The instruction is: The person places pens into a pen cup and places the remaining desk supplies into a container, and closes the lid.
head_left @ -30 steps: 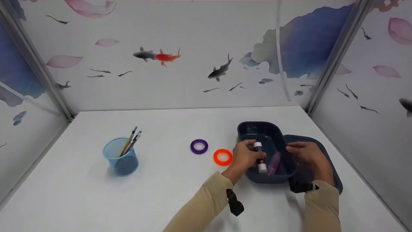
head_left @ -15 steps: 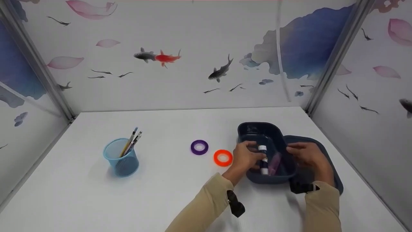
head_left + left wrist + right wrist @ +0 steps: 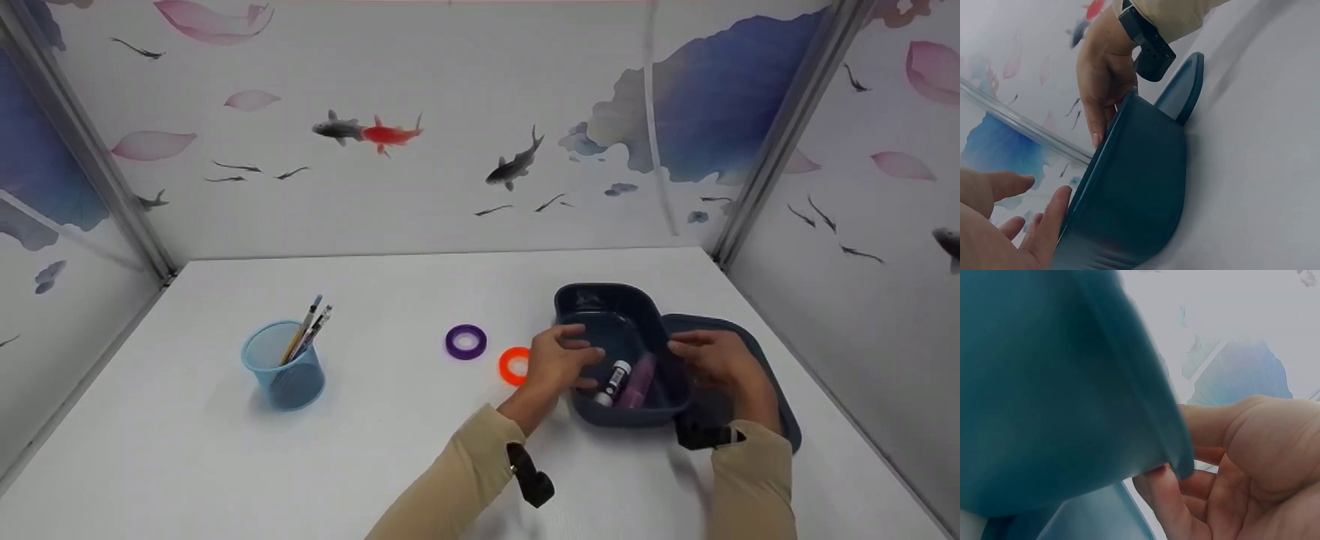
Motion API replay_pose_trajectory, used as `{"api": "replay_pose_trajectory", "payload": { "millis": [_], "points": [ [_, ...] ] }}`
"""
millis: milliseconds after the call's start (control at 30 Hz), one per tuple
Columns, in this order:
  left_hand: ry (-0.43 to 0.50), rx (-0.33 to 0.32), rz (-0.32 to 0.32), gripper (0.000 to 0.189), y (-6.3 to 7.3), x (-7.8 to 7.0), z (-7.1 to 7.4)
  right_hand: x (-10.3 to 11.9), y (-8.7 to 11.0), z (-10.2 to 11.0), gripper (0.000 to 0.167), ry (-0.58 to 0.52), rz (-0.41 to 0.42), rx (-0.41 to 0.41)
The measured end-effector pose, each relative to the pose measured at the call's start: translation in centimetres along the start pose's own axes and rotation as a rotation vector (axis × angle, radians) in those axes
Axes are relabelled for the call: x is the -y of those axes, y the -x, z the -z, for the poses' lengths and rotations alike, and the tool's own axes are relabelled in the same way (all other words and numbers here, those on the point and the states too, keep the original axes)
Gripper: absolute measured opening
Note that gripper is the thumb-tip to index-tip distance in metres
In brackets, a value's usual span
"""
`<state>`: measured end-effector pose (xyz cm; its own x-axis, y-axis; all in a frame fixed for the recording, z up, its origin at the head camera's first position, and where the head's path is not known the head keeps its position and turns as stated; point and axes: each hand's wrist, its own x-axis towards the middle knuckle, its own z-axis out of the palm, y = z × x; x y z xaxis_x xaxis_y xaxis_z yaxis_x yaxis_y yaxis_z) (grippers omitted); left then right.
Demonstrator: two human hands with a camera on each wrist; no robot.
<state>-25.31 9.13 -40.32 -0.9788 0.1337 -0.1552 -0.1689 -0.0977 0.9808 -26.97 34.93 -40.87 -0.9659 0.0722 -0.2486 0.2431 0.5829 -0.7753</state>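
Note:
In the head view, a dark blue plastic box (image 3: pixel 626 417) stands at the right of the table. A glue stick (image 3: pixel 613 383) with white ends lies tilted inside it, beside a translucent purple tube-like item (image 3: pixel 637 382). My left hand (image 3: pixel 550 365) hovers over the box's left rim, fingers spread and holding nothing. On the other side, my right hand (image 3: pixel 721 366) pinches the right rim. The right wrist view shows the fingers (image 3: pixel 1165 495) on either side of that rim. Part of a matching dark lid (image 3: pixel 759 367) shows under the right hand.
An orange tape roll (image 3: pixel 505 367), partly behind the left hand, and a purple tape roll (image 3: pixel 451 343) lie left of the box. Farther left stands a light blue mesh cup (image 3: pixel 289 382) with several pens and pencils. Walls with painted fish enclose the table (image 3: pixel 360 450).
My left hand has let go of the glue stick and shifted slightly left. The glue stick has dropped into the box and leans next to the purple item. My right hand stays put.

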Motion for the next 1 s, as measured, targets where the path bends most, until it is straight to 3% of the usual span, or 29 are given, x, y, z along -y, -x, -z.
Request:
{"api": "replay_pose_trajectory", "payload": {
  "millis": [133,433,700,1000],
  "points": [
    [0.008,0.027,0.0,0.046,0.1,-0.2,1.2,0.1,0.0,0.1,0.059,-0.024,-0.019,0.01],
    [0.003,0.08,-0.071,0.044,-0.1,0.0,4.5,-0.1,0.0,0.2,0.059,0.003,0.001,0.013],
    [-0.113,0.107,-0.131,0.042,-0.3,0.3,7.3,0.2,0.0,0.2,0.059,0.016,-0.012,0.002],
    [-0.237,0.098,-0.165,0.04,-2.0,1.7,9.9,0.0,-0.2,0.1,0.061,-0.012,-0.021,0.016]
  ]
}}
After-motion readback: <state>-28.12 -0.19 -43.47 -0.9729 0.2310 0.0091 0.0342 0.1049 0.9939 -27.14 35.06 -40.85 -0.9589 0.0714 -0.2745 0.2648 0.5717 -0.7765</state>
